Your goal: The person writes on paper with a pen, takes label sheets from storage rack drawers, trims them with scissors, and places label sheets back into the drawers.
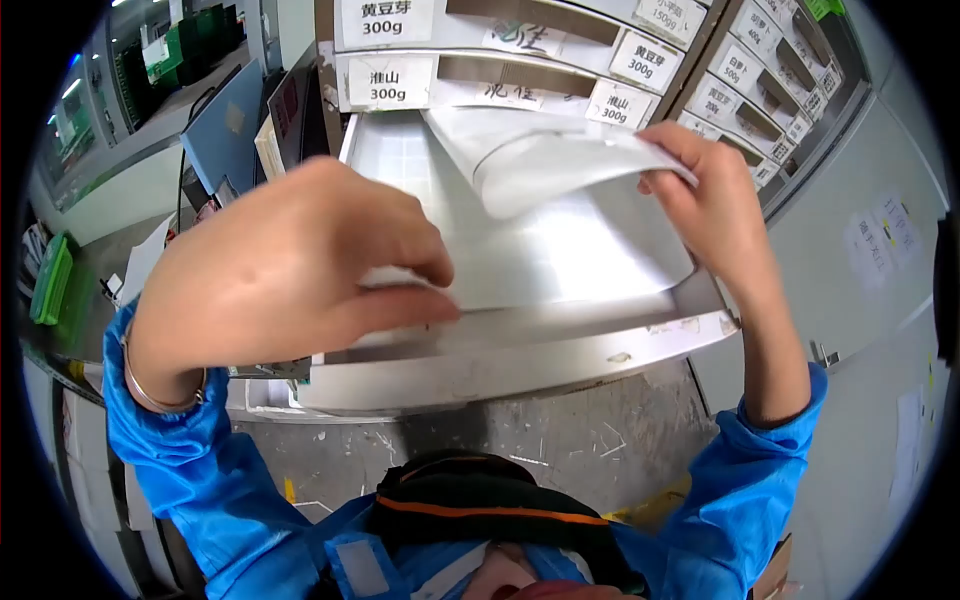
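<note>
A white drawer (460, 385) is pulled out in front of me, with pale sheets (560, 260) lying flat inside. My right hand (715, 190) pinches the right end of a thin white sheet (550, 160), which is lifted and curled above the drawer's back part. Over the drawer's front left side hovers my left hand (310, 260), slightly blurred. Its fingers are curled, and a small gap shows between index finger and thumb, with nothing visible in it. What lies under the left palm is hidden.
Labelled drawers (390, 80) are stacked directly behind the open one, with more labelled drawers (765, 90) at the right. A blue board (225, 125) stands at the left. Below is a grey floor (560, 430) with scattered white scraps; a grey door (870, 240) is on the right.
</note>
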{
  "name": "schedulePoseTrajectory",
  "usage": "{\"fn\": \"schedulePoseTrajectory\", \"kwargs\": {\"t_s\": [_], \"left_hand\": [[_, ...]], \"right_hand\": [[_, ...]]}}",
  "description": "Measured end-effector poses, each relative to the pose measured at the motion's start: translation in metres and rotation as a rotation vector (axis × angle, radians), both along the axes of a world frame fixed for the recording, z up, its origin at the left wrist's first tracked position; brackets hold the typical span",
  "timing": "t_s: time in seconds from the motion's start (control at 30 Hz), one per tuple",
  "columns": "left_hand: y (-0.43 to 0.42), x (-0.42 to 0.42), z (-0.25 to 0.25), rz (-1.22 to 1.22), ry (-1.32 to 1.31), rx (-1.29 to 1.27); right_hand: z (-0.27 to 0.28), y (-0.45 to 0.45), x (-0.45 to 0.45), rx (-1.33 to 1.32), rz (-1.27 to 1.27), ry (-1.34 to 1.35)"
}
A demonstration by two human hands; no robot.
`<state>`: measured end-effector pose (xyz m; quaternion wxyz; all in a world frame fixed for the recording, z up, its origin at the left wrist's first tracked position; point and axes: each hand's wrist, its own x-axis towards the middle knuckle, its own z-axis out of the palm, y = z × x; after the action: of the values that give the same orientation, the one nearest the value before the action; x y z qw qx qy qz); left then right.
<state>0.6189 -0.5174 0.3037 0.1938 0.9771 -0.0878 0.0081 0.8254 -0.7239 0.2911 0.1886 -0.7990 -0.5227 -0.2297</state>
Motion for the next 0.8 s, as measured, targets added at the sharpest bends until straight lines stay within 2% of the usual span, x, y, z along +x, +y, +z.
{"fn": "schedulePoseTrajectory", "kwargs": {"t_s": [0.07,0.13,0.23,0.3,0.33,0.43,0.5,0.57,0.67,0.7,0.73,0.77,0.8], "left_hand": [[0.012,0.010,-0.025,-0.285,-0.225,0.103],[0.007,0.026,-0.031,-0.203,-0.118,0.252],[0.001,0.040,-0.017,-0.125,0.063,0.298],[-0.003,0.041,-0.009,-0.068,0.139,0.323],[-0.004,0.041,-0.010,-0.125,0.101,0.337],[-0.020,0.037,0.003,-0.119,0.130,0.427],[-0.018,0.041,0.004,-0.154,0.075,0.440],[-0.015,0.044,0.003,-0.176,0.039,0.426],[-0.008,0.049,-0.004,-0.248,-0.075,0.382],[-0.007,0.049,-0.003,-0.267,-0.054,0.369],[-0.015,0.042,0.003,-0.146,0.112,0.311],[-0.016,0.033,0.001,-0.172,-0.003,0.262],[-0.018,0.032,-0.002,-0.191,0.026,0.268]], "right_hand": [[0.000,0.005,0.000,0.067,-0.034,0.183],[-0.001,0.008,0.001,0.137,-0.054,0.408],[-0.002,0.010,0.000,0.133,-0.078,0.482],[-0.004,0.006,0.004,0.125,-0.014,0.515],[-0.005,0.003,0.007,0.128,0.020,0.533],[-0.006,-0.004,0.012,-0.094,-0.004,0.282],[-0.007,-0.013,0.009,-0.050,0.041,0.292],[0.008,-0.017,-0.019,-0.018,0.046,0.623],[-0.003,-0.036,-0.019,0.076,0.086,0.661],[0.002,-0.041,-0.026,0.029,0.090,0.712],[0.001,-0.045,-0.030,0.015,0.119,0.694],[0.002,-0.047,-0.039,0.021,0.086,0.680],[-0.001,-0.050,-0.042,-0.013,0.085,0.500]]}}
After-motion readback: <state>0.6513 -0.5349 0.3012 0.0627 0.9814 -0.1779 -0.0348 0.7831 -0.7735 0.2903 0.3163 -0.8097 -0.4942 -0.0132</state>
